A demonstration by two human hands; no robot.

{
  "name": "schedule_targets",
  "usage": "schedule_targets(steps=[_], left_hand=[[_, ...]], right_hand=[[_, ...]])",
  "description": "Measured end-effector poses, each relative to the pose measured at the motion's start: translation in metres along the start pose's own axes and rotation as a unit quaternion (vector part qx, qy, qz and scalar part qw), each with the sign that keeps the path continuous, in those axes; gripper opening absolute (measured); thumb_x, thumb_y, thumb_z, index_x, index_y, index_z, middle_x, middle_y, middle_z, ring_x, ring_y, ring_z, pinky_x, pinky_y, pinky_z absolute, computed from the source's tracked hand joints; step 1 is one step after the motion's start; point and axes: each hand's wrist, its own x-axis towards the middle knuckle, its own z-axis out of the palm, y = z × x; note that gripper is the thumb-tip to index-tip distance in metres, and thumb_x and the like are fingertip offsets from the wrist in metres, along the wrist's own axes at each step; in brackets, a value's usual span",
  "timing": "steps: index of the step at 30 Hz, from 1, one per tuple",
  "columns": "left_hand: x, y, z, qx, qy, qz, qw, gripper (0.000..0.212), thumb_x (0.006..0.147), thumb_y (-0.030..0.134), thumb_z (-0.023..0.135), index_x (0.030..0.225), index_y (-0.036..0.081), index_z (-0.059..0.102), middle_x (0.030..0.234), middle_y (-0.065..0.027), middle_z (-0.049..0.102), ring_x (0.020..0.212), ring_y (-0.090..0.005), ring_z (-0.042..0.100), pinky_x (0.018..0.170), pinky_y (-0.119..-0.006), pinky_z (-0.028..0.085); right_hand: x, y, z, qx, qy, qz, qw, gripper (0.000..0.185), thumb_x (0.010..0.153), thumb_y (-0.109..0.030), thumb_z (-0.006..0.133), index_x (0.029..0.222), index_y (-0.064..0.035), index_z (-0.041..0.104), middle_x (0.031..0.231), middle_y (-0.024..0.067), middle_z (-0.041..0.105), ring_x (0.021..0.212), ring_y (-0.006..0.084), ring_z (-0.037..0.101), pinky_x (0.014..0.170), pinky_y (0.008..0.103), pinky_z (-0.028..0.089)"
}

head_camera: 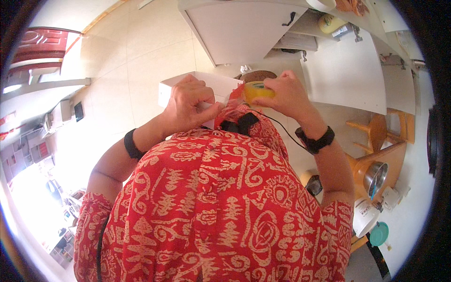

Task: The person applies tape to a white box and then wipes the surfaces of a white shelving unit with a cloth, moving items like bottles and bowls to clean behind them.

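My right hand point(287, 95) is closed around a roll of yellow packing tape point(259, 91), held above my lap. My left hand point(192, 100) has its fingers curled at the near side of an open white box point(220, 84). Whether it pinches the box edge or a strip of tape cannot be made out. A clear, shiny strip seems to run between the two hands. Red cloth of my patterned clothing point(236, 93) shows between the box and the tape roll.
White cabinets with open doors point(338, 70) stand ahead and to the right. A wooden stool point(375, 132) is at the right, near a wooden surface with a metal bowl point(375, 179), a white tub point(365, 217) and a green lid point(379, 233). A black cable point(282, 125) runs beside my right forearm.
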Motion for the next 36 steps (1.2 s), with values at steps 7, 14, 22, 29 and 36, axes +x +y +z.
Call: schedule_targets(steps=[7,14,22,29,36], left_hand=[[0.002,-0.017,-0.005,-0.024,0.055,-0.024,0.998,0.026,0.081,0.015,0.076,0.062,0.006,0.059,0.057,-0.006,0.055,0.055,-0.0204,0.049,0.069,-0.036,0.042],[-0.008,-0.031,-0.024,-0.095,-0.006,-0.03,0.995,0.029,0.082,0.012,0.074,0.061,0.007,0.055,0.06,-0.0032,0.051,0.067,-0.0179,0.045,0.069,-0.037,0.038],[-0.003,-0.026,-0.024,-0.177,0.041,-0.042,0.982,0.031,0.08,0.01,0.073,0.06,0.007,0.05,0.06,0.0005,0.048,0.07,-0.0177,0.045,0.069,-0.037,0.037],[-0.001,-0.023,-0.03,-0.212,0.036,-0.008,0.977,0.029,0.077,0.006,0.071,0.059,0.008,0.048,0.059,0.0004,0.045,0.072,-0.0165,0.044,0.069,-0.034,0.036],[-0.012,-0.04,-0.038,-0.33,0.002,-0.047,0.943,0.021,0.084,0.011,0.066,0.068,0.004,0.054,0.073,-0.0033,0.055,0.076,-0.0164,0.045,0.069,-0.033,0.038]], right_hand=[[0.0,0.008,-0.002,0.022,-0.11,0.047,0.993,0.046,0.086,-0.052,0.073,0.085,-0.0067,0.07,0.082,0.0144,0.07,0.092,0.0326,0.06,0.086,0.0468,0.048],[-0.019,0.007,-0.001,0.135,-0.011,-0.027,0.99,0.041,0.089,-0.051,0.072,0.095,-0.0099,0.07,0.088,0.0166,0.072,0.084,0.0379,0.068,0.089,0.0502,0.047],[-0.013,0.009,0.005,0.013,-0.051,0.044,0.998,0.04,0.091,-0.048,0.071,0.089,-0.0082,0.065,0.081,0.0137,0.067,0.082,0.0354,0.062,0.08,0.0476,0.045],[0.011,0.008,0.007,0.135,-0.137,0.078,0.978,0.038,0.094,-0.041,0.071,0.111,-0.0067,0.07,0.101,0.0145,0.075,0.097,0.0288,0.071,0.085,0.0423,0.053],[0.007,0.005,0.038,0.349,-0.114,-0.011,0.93,0.045,0.099,-0.027,0.068,0.141,-0.013,0.06,0.124,0.0105,0.072,0.108,0.0225,0.069,0.098,0.0352,0.052]])
